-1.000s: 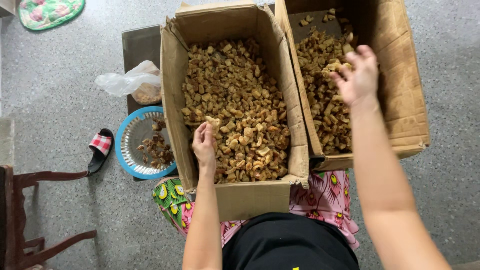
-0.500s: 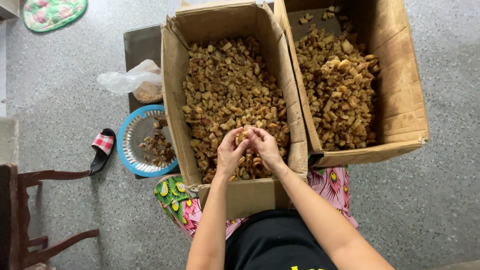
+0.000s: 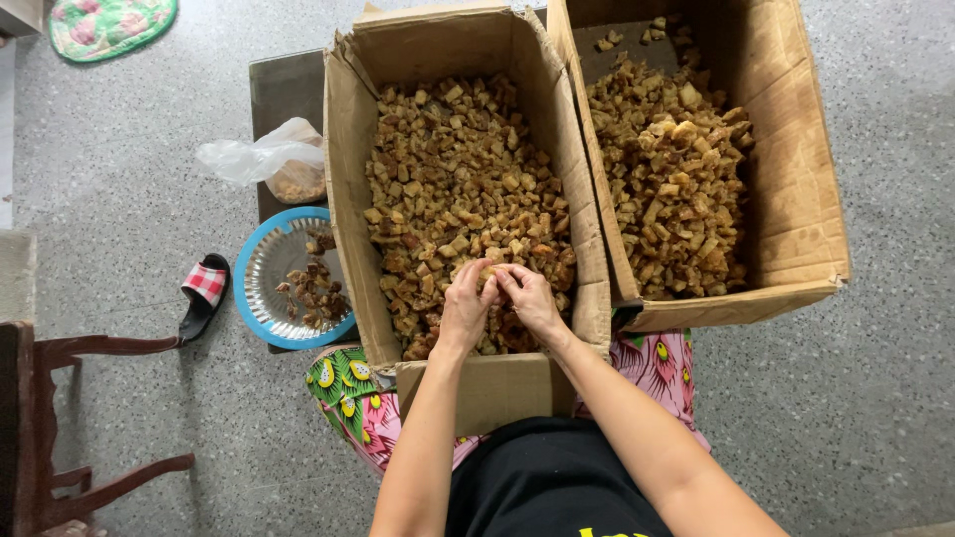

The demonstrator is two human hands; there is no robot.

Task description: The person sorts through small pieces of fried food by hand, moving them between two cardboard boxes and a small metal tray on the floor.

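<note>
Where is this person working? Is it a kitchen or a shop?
Probably a home floor or small workshop, not a proper kitchen. Two big cardboard boxes of brown chunks sit on a speckled stone floor, with a slipper and a wooden chair nearby.

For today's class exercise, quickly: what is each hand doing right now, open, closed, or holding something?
Left hand: fingers pinched on a small brown piece over the left box.
Right hand: fingers pinched on the same piece.

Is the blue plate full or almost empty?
Almost empty. The blue plate holds only a small pile of brown pieces; most of its shiny bottom is bare.
</note>
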